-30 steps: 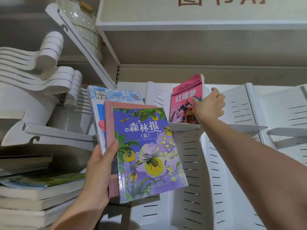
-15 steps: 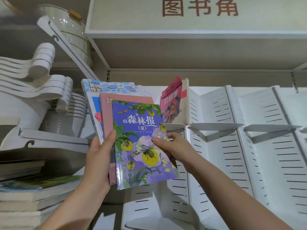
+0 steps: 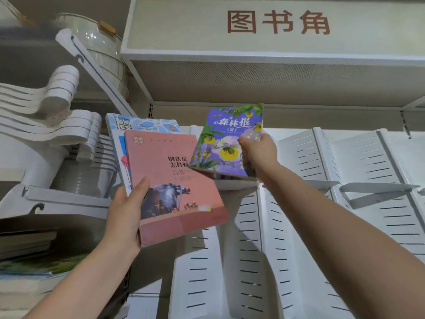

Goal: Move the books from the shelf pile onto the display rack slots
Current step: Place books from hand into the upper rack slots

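The right hand [image 3: 257, 153] grips the purple book [image 3: 220, 143] by its right edge, thumb on the cover, fingers hidden behind. The book is raised and tilted just above the frame's centre, in front of the rack [image 3: 358, 157] – over the ledge of the upper row's leftmost slot; whether it touches the ledge I cannot tell. At 8 o'clock of it the left hand [image 3: 125, 215] holds two books fanned together: a pink book [image 3: 174, 180] in front, thumb lying up its left edge, and a blue book [image 3: 142, 125] behind, showing at 11 o'clock of the pink one. The purple book's lower left corner overlaps the pink book's upper right corner. The pile [image 3: 27, 245] lies on a shelf at 8 o'clock of the frame. The rack's white slotted panels fill 3 to 6 o'clock. A sign [image 3: 278, 21] with red characters sits at 12 o'clock – a metal bucket [image 3: 101, 47] at 11.
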